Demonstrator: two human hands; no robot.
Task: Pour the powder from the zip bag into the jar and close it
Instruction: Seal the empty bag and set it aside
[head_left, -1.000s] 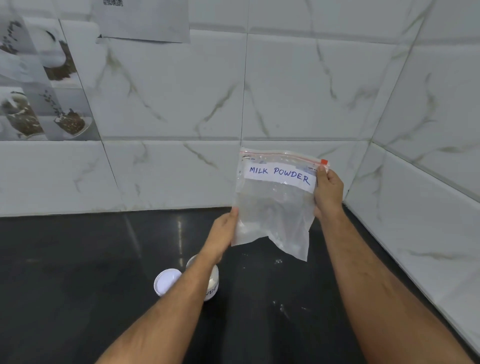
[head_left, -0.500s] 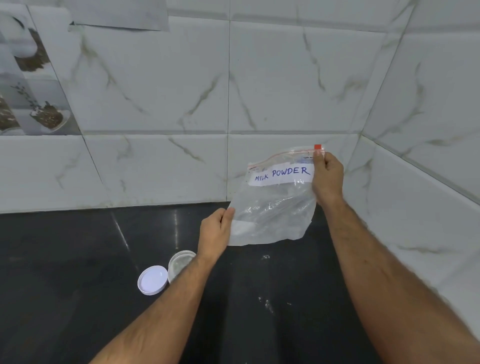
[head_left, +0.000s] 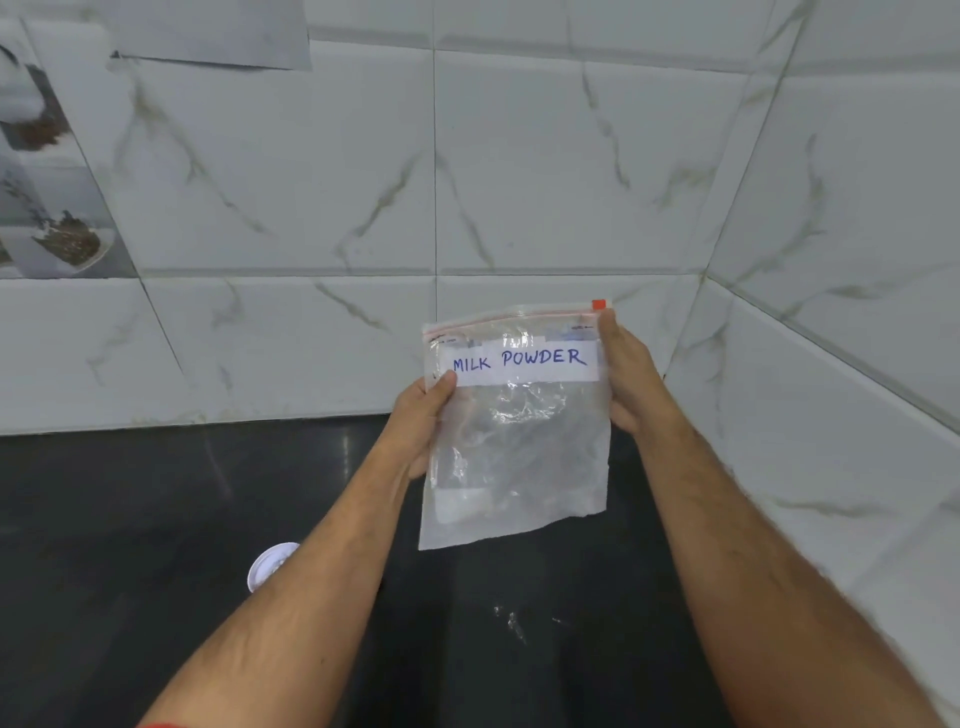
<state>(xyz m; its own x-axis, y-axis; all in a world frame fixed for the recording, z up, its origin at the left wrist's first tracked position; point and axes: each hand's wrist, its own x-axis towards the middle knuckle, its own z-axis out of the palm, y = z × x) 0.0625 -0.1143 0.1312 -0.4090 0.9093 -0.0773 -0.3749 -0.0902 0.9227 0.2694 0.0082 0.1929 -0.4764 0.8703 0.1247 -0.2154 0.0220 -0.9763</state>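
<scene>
Marble-patterned white wall tiles (head_left: 519, 171) meet in a corner above a dark, glossy counter (head_left: 130, 519); we list what is present, working outward from the bag.

Item one: zip bag (head_left: 514, 431), clear plastic, held upright in the air over the counter, red zip strip uppermost and its long axis running top to bottom. A white label (head_left: 519, 361) reads MILK POWDER. Only a thin white residue shows at the bottom left corner; we judge the bag nearly emptied.

Item two: our left hand (head_left: 421, 421), thumb pressed on the bag's left edge at the label, fingers behind the plastic, pinching it.

Item three: our right hand (head_left: 623, 374), fingers closed on the bag's right edge, fingertips just below the red slider tab (head_left: 598, 304).

Item four: white lid (head_left: 270, 564), lying flat on the counter, lower left of the bag and partly covered by our left forearm. The jar itself is not visible; we cannot tell where it stands, though it may be hidden under that forearm.

Item five: a few white specks (head_left: 511, 621) on the counter below the bag.

Relation of note: the lid lies down and to the left of the bag, on the left hand's side, so we judge that hand the nearer one for closing the jar.
</scene>
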